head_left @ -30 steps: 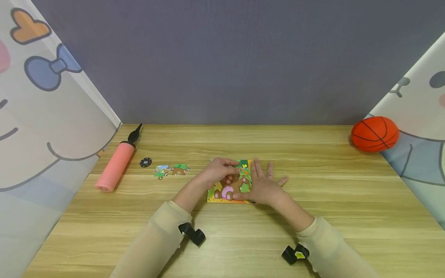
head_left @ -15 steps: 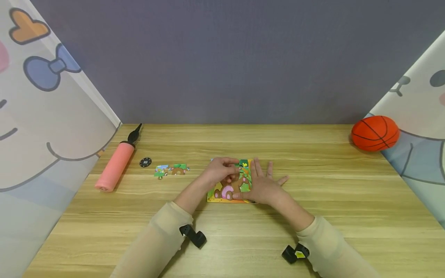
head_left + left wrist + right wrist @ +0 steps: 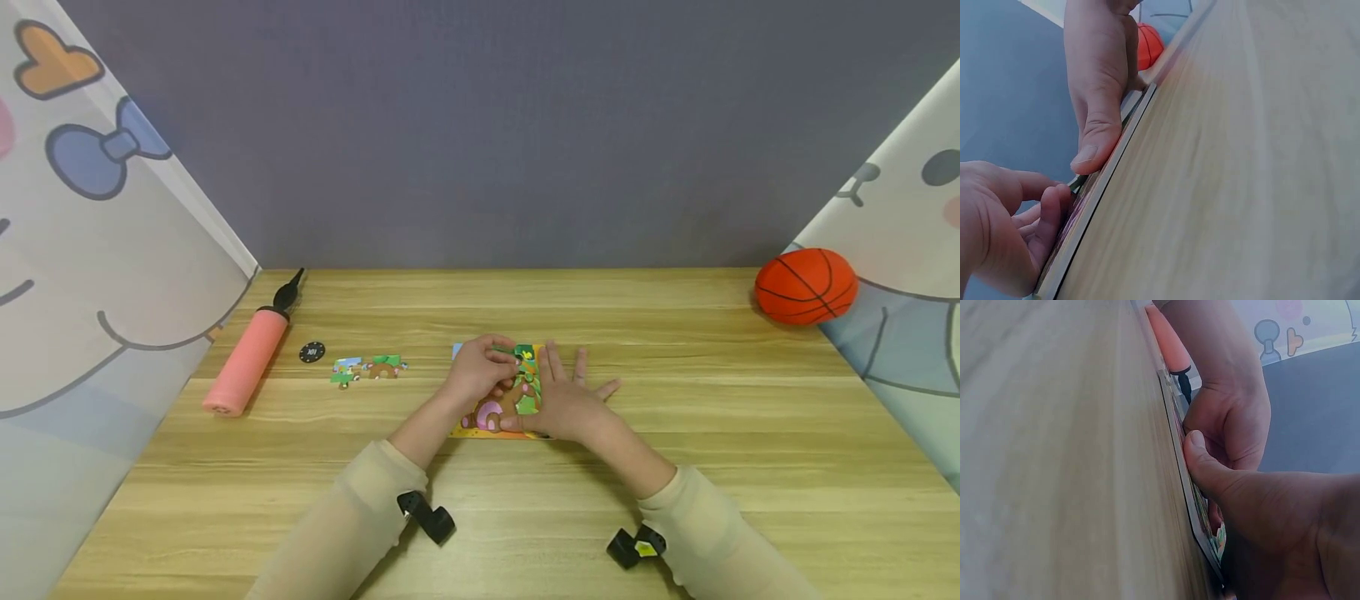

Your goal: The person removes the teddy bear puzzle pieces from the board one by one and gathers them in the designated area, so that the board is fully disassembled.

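A jigsaw puzzle board (image 3: 472, 432) with a brown bear picture lies flat at the middle of the table. Over its upper part my left hand (image 3: 472, 375) bends its fingers, pinching a small puzzle piece (image 3: 1077, 182) whose green edge shows at the fingertips; the rest of it is hidden. My right hand (image 3: 572, 407) lies with straight, spread fingers along the board's right side. Its thumb (image 3: 1096, 140) rests on the lower part of the picture. Left of the board are two loose puzzle pieces, one blue and green (image 3: 347, 368), one brown and green (image 3: 385, 367).
A black round chip (image 3: 312, 352) lies left of the loose pieces. Beyond it is a pink hand pump (image 3: 247, 362) with a black nozzle. A red toy basketball (image 3: 806, 287) sits at the table's far right corner. A grey wall (image 3: 510, 142) stands behind the table.
My left wrist and forearm have shifted slightly right, and the hand has turned a little over the board. My right hand stays in place on the board.
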{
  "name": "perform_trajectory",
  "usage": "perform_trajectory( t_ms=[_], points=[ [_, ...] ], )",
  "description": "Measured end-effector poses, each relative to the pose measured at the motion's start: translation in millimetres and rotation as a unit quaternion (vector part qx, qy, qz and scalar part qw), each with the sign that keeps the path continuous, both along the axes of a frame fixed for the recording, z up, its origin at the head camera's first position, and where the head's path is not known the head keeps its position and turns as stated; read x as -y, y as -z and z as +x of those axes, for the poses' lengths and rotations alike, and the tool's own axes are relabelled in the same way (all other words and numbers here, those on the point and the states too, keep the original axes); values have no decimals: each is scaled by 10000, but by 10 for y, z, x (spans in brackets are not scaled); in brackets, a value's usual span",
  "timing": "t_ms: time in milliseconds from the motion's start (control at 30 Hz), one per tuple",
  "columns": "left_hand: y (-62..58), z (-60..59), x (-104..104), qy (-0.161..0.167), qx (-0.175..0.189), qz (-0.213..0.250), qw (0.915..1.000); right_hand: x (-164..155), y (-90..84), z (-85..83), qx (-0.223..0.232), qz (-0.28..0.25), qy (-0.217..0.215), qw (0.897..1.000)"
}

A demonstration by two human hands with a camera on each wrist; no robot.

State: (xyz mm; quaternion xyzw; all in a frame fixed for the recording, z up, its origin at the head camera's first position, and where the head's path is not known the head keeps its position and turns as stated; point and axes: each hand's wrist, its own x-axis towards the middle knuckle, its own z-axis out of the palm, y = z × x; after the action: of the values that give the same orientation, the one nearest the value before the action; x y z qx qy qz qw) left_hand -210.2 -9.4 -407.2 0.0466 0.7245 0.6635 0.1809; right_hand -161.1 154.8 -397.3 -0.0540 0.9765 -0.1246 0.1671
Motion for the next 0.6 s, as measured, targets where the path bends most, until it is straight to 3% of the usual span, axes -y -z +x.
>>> perform_trajectory(
  t_ms=[600],
  points=[
    [-30, -7, 60, 19, 208, 42, 9998, 6, -17, -7, -23, 85, -4, 10000]
  ],
)
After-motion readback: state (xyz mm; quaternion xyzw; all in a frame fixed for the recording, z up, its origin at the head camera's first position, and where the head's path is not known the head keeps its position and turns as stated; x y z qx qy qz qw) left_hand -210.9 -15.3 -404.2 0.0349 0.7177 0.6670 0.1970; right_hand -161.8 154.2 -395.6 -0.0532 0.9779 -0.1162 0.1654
